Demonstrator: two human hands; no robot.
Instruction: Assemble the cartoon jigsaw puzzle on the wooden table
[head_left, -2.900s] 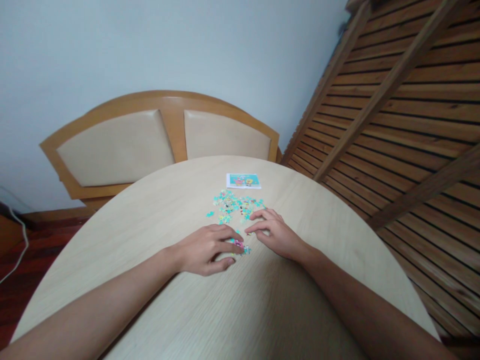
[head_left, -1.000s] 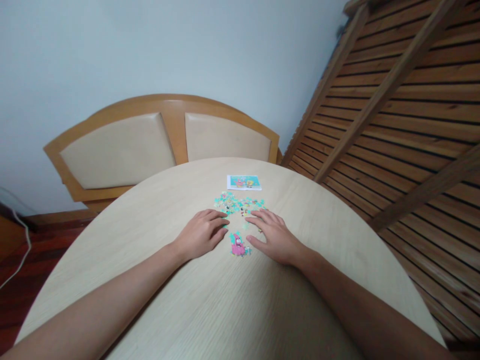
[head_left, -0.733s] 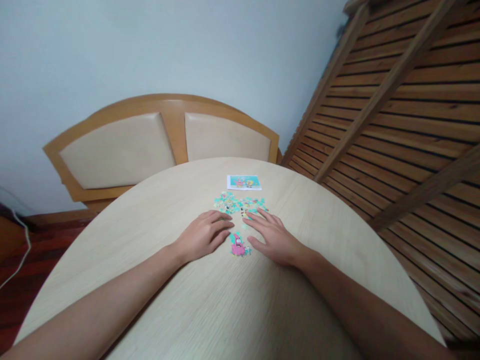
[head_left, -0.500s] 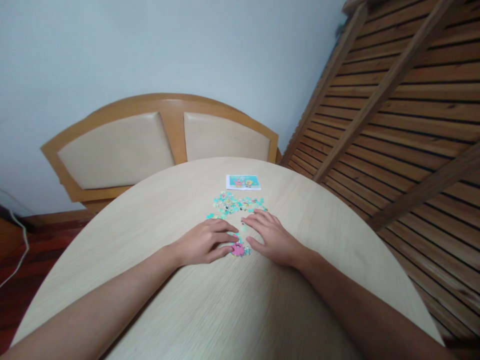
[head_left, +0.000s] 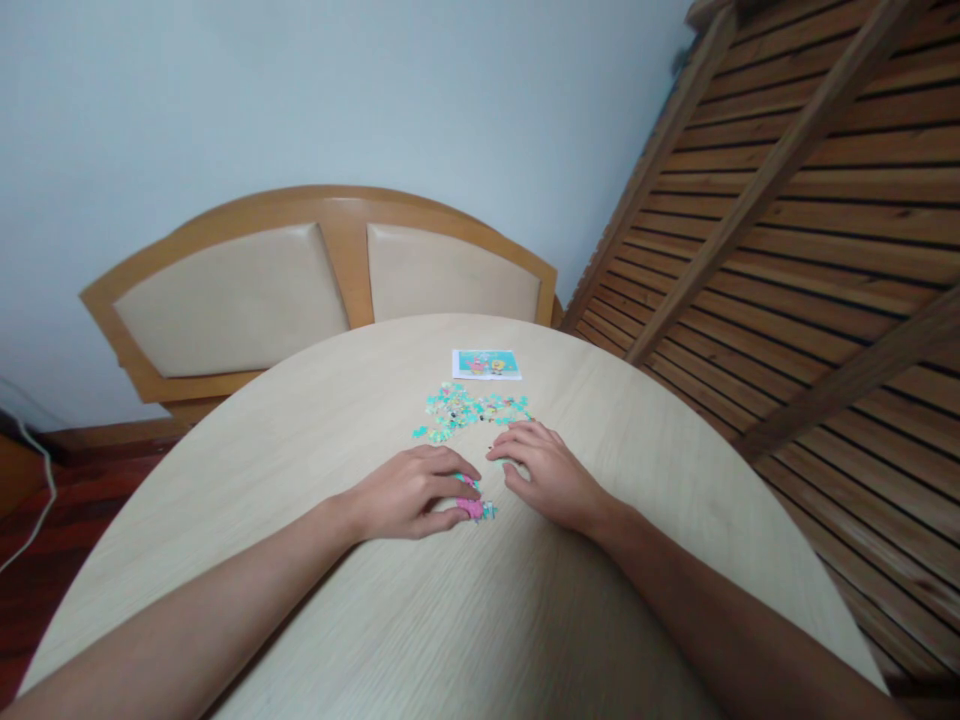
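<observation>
A small joined patch of jigsaw puzzle point(head_left: 471, 509), pink with teal edges, lies on the table. My left hand point(head_left: 412, 492) rests over its left side, fingers stretched out and a little apart, partly covering the pink figure. To the right and slightly farther off, my right hand point(head_left: 551, 475) has its thumb and fingers bent together around a small puzzle piece point(head_left: 499, 461), mostly hidden beneath the fingers. Beyond both hands spreads a loose pile of puzzle pieces point(head_left: 454, 408), mainly teal with some yellow.
Behind the pile lies a reference picture point(head_left: 487, 365) with a pink and a yellow cartoon figure. The round wooden table point(head_left: 300, 610) carries everything. A padded bench back point(head_left: 352, 250) stands at its far side, and slatted wood point(head_left: 787, 230) leans along the right.
My right hand has drawn slightly right, its thumb and fingers closer together. My left hand has shifted slightly nearer me and now covers more of the pink patch.
</observation>
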